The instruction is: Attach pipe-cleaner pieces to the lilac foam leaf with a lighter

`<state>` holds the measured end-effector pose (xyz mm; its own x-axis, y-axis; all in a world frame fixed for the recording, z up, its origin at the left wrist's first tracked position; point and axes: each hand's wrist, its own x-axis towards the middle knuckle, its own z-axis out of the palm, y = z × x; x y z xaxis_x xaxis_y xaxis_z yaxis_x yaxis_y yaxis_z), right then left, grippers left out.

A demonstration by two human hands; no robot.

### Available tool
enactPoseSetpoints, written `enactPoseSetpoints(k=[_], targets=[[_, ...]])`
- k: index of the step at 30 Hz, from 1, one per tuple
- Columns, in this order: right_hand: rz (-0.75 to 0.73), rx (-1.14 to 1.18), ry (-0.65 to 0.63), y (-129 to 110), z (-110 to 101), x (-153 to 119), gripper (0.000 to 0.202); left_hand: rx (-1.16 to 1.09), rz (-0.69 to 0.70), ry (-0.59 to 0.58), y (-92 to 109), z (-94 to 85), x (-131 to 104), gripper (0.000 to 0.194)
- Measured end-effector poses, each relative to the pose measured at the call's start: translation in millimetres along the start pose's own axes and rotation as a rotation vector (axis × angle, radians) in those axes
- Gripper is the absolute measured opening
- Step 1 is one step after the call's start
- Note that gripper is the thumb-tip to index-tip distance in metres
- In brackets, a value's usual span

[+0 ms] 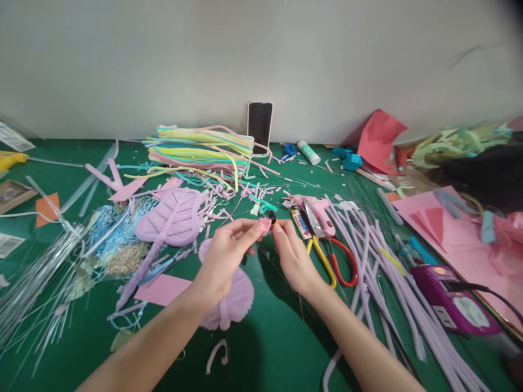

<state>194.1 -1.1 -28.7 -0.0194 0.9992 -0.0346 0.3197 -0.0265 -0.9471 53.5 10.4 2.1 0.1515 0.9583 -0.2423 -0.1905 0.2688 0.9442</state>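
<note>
Near the middle of the view my left hand (231, 247) pinches a small pink piece (265, 224) between thumb and fingertips. Close beside it, my right hand (292, 253) has its fingers closed on a small black and orange object (273, 219), perhaps a lighter, touching or almost touching the pink piece. Beneath my left wrist lies a round lilac fuzzy shape (237, 299), partly covered. A lilac leaf-shaped fan (171, 216) rests to the left. Scissors with red and yellow handles (327, 256) lie right of my right hand.
Pastel pipe cleaners (200, 152) are heaped at the back before an upright phone (260, 125). A pink glue gun (324, 218) lies near the scissors. Lilac stems (379, 272), a purple device (453, 299) and pink paper (469, 245) fill the right. Clear sticks (36, 283) lie left on the green table (286, 354).
</note>
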Motion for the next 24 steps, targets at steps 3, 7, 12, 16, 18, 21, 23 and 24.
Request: enactPoseSetpoints(k=[3,7,12,16,18,21,23,24], targets=[[-0.003,-0.004,0.016,-1.0,-0.7,0.9,0.032,0.023,0.02,0.053,-0.4,-2.7,2.6,0.026],[0.013,-0.034,0.038,-2.5,-1.8,1.9,0.033,0.126,0.1,0.119,-0.1,-5.8,4.9,0.027],[-0.001,-0.065,0.024,-5.1,-0.4,0.3,0.033,0.543,0.44,0.231,0.6,-6.9,0.8,0.018],[0.0,-0.08,-0.001,-6.3,1.3,-1.6,0.033,0.8,0.605,0.252,-4.9,-7.6,0.2,0.014],[-0.012,-0.086,-0.001,-6.1,1.7,-2.1,0.033,0.86,0.74,0.258,-8.7,-8.1,1.7,0.011],[-0.068,-0.1,0.018,-5.4,2.1,-2.8,0.033,0.95,1.003,0.251,-13.4,-9.5,3.5,0.007],[-0.105,-0.118,0.021,-5.1,2.8,-3.5,0.032,1.012,1.12,0.212,-15.4,-10.7,3.3,0.013],[-0.113,-0.128,0.017,-5.1,3.4,-3.9,0.031,1.039,1.153,0.19,-16.1,-11.3,2.7,0.016]])
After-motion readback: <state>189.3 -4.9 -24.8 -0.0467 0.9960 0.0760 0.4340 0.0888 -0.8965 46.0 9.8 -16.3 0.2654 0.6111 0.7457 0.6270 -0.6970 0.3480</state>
